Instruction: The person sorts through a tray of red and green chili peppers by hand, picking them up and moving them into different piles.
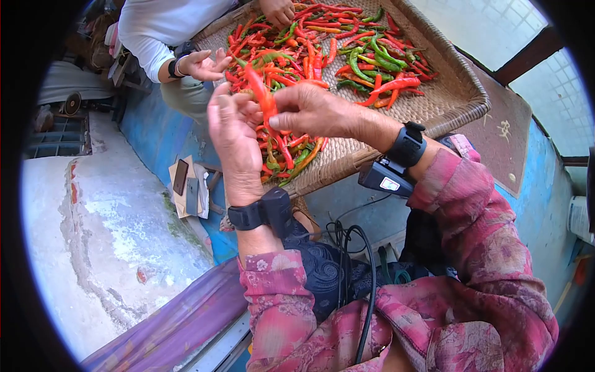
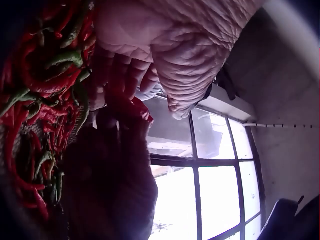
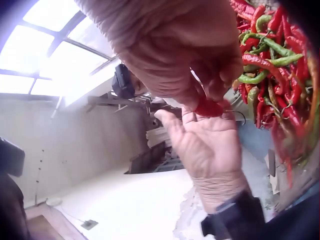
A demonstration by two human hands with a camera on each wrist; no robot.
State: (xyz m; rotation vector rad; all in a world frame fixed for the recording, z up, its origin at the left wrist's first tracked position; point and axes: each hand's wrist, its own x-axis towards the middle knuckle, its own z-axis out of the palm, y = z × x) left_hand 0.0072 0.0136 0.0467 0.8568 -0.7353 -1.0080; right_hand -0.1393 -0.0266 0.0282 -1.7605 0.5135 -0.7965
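Over the near edge of the chili heap, my right hand (image 1: 319, 113) pinches a red chili pepper (image 1: 260, 93) between thumb and fingers. The pepper stands nearly upright in the head view. My left hand (image 1: 237, 146) is held palm up right beside it, fingers loosely bent. In the right wrist view the left palm (image 3: 212, 145) shows open under the pepper (image 3: 209, 108), with its thumb spread away. Many red and some green chili peppers (image 1: 384, 59) lie heaped in a woven basket tray (image 1: 474, 99) just beyond both hands.
Across the tray, another person's hand (image 1: 201, 65) hovers at its left edge and their other hand (image 1: 277, 11) reaches over the peppers. A black cable (image 1: 370, 273) hangs over my lap. To the left a phone (image 1: 180, 176) lies on a small stand beside a rough wall.
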